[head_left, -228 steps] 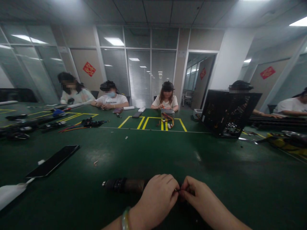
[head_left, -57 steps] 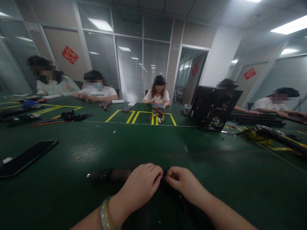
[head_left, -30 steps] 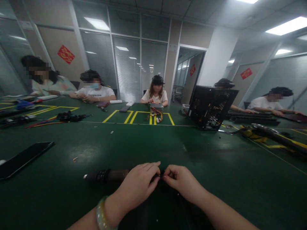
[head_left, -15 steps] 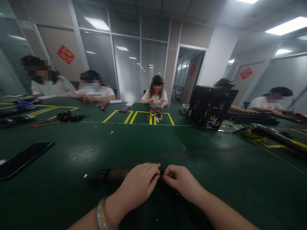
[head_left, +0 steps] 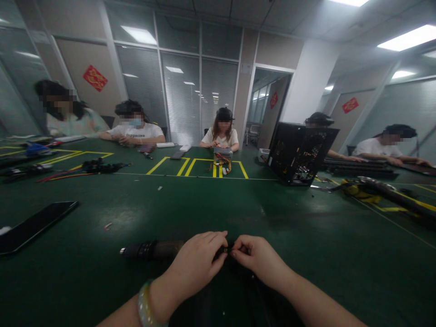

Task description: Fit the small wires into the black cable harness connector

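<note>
My left hand [head_left: 203,255], with a pale green and yellow bangle [head_left: 144,305] on its wrist, is closed in a pinch above the table. Facing it, my right hand [head_left: 256,257] also pinches, its fingertips almost against those of the left. Between them is something small and dark, too dim to name. A dark electric screwdriver [head_left: 153,250] lies on its side beyond my left hand, which covers its rear end. Below my hands a black object [head_left: 225,290] blends into shadow, its outline unclear.
On the green table [head_left: 190,209], a flat black panel [head_left: 37,227] lies left. Cable bundles [head_left: 93,167] sit behind it. A black computer case [head_left: 299,152] stands back right, near a power supply with wires [head_left: 223,159]. Black and yellow gear [head_left: 378,190] lies right. Several people sit around.
A small gap now shows between my left thumb and index finger, with the dark bit visible there. Otherwise both hands stay in place; the view shifts very slightly.
</note>
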Tool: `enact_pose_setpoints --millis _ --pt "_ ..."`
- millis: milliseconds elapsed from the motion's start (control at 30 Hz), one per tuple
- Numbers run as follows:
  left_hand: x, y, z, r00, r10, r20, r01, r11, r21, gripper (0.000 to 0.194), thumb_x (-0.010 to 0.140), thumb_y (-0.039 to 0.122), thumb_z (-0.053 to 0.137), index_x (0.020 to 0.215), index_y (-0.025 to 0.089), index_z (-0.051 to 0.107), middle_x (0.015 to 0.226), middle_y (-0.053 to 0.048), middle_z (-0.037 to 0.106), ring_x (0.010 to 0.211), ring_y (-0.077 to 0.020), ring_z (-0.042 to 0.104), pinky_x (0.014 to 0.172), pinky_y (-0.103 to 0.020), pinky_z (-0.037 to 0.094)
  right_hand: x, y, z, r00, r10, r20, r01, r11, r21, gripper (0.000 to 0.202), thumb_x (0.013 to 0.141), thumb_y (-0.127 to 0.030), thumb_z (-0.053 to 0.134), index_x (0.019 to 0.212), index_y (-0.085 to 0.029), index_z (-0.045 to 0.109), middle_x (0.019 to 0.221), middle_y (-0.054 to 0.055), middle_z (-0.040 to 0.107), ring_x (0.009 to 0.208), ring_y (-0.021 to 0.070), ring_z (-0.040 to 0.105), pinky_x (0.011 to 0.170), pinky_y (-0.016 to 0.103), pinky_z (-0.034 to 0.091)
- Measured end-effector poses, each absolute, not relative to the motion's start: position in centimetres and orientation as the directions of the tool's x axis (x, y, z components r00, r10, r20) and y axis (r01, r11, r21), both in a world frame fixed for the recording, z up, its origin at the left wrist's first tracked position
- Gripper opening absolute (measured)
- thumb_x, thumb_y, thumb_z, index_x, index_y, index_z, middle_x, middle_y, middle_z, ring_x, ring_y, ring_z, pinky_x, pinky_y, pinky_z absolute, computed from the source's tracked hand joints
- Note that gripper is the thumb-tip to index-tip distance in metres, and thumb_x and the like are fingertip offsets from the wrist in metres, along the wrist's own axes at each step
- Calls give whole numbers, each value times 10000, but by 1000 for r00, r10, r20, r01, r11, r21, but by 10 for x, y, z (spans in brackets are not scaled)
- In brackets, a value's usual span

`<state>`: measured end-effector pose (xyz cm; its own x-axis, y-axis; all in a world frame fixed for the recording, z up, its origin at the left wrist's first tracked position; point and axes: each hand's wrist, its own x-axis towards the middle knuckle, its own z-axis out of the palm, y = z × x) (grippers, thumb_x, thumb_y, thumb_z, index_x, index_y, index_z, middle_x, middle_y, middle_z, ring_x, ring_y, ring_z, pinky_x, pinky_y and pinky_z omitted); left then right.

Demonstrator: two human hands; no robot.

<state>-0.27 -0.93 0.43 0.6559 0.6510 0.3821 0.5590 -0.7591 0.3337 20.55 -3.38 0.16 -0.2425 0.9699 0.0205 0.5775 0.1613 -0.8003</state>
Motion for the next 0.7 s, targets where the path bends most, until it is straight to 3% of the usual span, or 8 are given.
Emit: enact_pose_setpoints --millis 500,700 --pt "-2 -11 9 676 649 349 553 -760 343 126 862 151 565 952 234 597 1239 -9 612 1092 -206 587 949 -400 464 206 -35 3 -260 965 23 554 168 -815 95 854 -230 601 798 -183 661 681 -36 602 604 104 501 536 188 335" --pt "-2 -11 7 640 680 357 580 -733 355 147 855 174 574 992 224 583 1247 -33 606 1102 -224 584 942 -409 468 207 -33 -1 -258 966 8 546 152 -824 89 857 -247 603 828 -191 666 714 -31 618 623 107 512 537 184 335"
